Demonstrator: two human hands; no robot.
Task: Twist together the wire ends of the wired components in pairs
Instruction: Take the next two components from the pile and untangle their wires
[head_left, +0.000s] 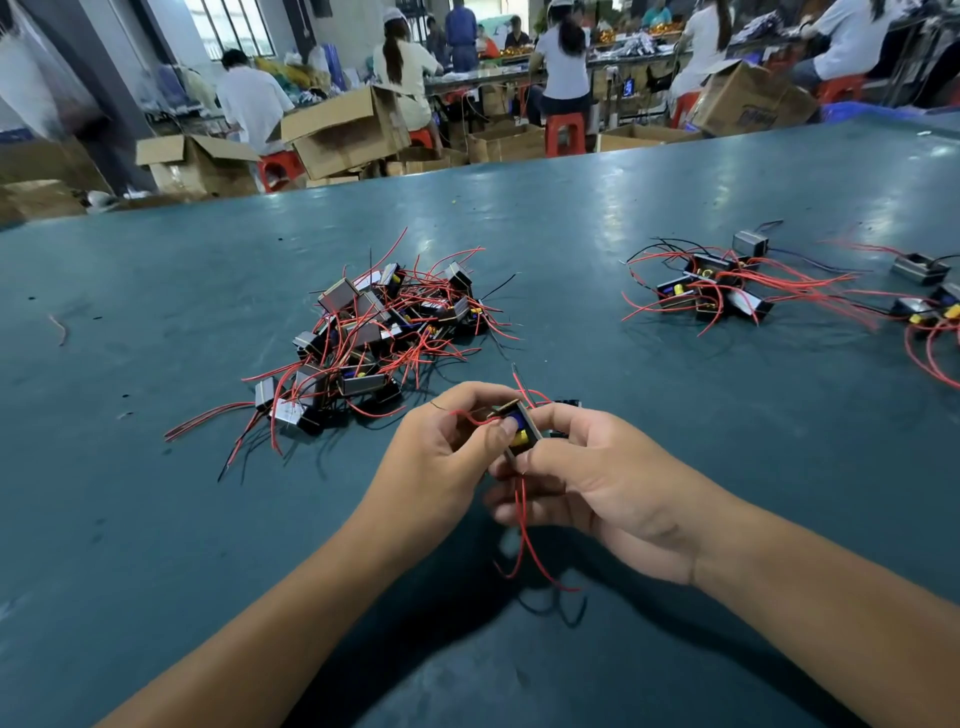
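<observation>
A small wired component (521, 427), a metal-framed block with blue and yellow parts, is held between both hands above the green table (156, 519). My left hand (441, 457) grips its left side, thumb pressed on the blue part, with a red wire looping across the fingers. My right hand (587, 483) holds its right side, fingers curled around it. Red wires (524, 540) hang down from the component between the hands. A second dark component (567, 404) peeks out just behind my right hand.
A large heap of wired components (374, 338) lies beyond my left hand. A smaller group (717, 291) sits at the right, with more components (930, 301) at the far right edge. Cardboard boxes (343, 130) and seated people fill the room behind the table.
</observation>
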